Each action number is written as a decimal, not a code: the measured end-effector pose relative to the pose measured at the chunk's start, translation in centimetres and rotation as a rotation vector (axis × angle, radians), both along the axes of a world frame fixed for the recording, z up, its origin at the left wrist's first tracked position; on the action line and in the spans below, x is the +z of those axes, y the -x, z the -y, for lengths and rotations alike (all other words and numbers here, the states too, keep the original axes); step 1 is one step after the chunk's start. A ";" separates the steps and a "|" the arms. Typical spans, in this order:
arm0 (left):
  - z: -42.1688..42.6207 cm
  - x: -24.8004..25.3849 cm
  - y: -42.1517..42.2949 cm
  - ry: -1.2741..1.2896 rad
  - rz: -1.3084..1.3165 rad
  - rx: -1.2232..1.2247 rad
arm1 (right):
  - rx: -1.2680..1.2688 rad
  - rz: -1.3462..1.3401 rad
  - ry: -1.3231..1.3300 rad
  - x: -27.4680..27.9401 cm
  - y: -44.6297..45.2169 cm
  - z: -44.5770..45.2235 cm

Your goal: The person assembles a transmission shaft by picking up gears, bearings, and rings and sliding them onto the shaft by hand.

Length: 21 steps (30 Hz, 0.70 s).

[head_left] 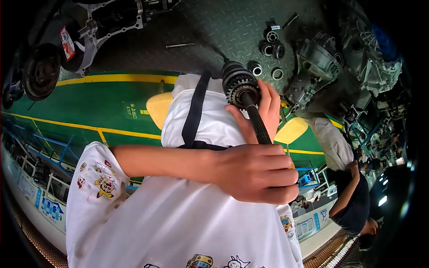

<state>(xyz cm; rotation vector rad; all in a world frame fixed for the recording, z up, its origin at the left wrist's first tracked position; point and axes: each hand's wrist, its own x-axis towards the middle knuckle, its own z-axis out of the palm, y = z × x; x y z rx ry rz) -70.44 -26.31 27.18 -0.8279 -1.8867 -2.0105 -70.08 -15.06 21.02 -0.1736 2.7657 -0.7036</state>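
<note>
A dark gear shaft point(256, 120) slants from the edge of the metal table down to the person's chest, its stacked gears at the upper end. My left hand point(257, 173) is wrapped round the lower end of the shaft, knuckles up, with the forearm across the white shirt. Around the gear stack, just below the gears, my right hand point(267, 109) grips with thumb on one side and fingers on the other; its palm is partly hidden. A small ring gear point(255, 69) lies on the table beside the gear stack.
Bearings point(271, 36), another ring gear point(277, 73) and a bolt point(180, 45) lie on the metal table point(223, 24). Metal housings stand left point(91, 40) and right point(319, 60). Yellow stool seats point(158, 109) are below the table. Another person point(353, 201) is at the right.
</note>
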 end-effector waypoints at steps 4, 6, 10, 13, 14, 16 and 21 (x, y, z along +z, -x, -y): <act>-0.7 0.2 0.1 -0.013 0.025 0.043 | -0.034 0.068 -0.021 1.0 -0.6 0.2; -0.7 0.2 0.6 -0.010 0.028 0.050 | -0.072 0.078 0.049 1.0 -0.8 -0.2; -0.9 0.0 1.2 -0.020 0.021 0.090 | -0.311 0.266 0.360 1.5 -1.0 -2.1; -0.3 -0.1 1.3 -0.026 0.011 0.060 | -0.470 0.470 0.572 1.1 0.1 -3.8; -0.1 -0.1 1.2 -0.026 0.008 0.040 | -0.522 0.538 0.642 0.8 0.5 -4.2; -0.2 0.0 1.0 -0.019 -0.003 0.046 | -0.487 0.458 0.697 0.2 1.1 -4.0; -0.1 -0.1 0.4 0.008 -0.020 0.013 | -0.584 0.616 0.820 -0.4 1.8 -3.1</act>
